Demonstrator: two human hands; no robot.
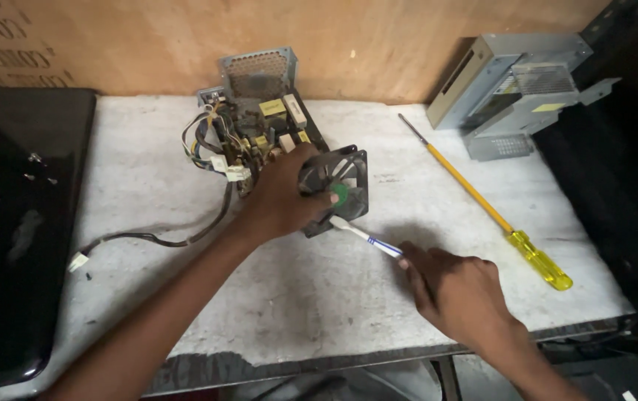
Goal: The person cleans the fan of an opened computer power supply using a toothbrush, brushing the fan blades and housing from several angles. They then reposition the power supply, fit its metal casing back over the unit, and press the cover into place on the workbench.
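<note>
My left hand point(283, 194) grips a black square cooling fan point(343, 186) with a green hub sticker, held upright on edge on the grey worktop point(304, 289). Just behind it lies an opened power supply circuit board point(259, 126) with coloured wires and a perforated metal end plate. My right hand point(459, 293) holds a white and blue toothbrush point(367, 238); its head touches the fan's lower edge. A black cable point(155, 236) runs from the board to the left and ends in a white plug.
A long screwdriver point(493, 215) with a yellow handle lies diagonally at the right. A grey metal casing point(516, 93) leans against the wooden back wall. A glossy black panel point(14, 223) covers the left side. The table's front edge is near me.
</note>
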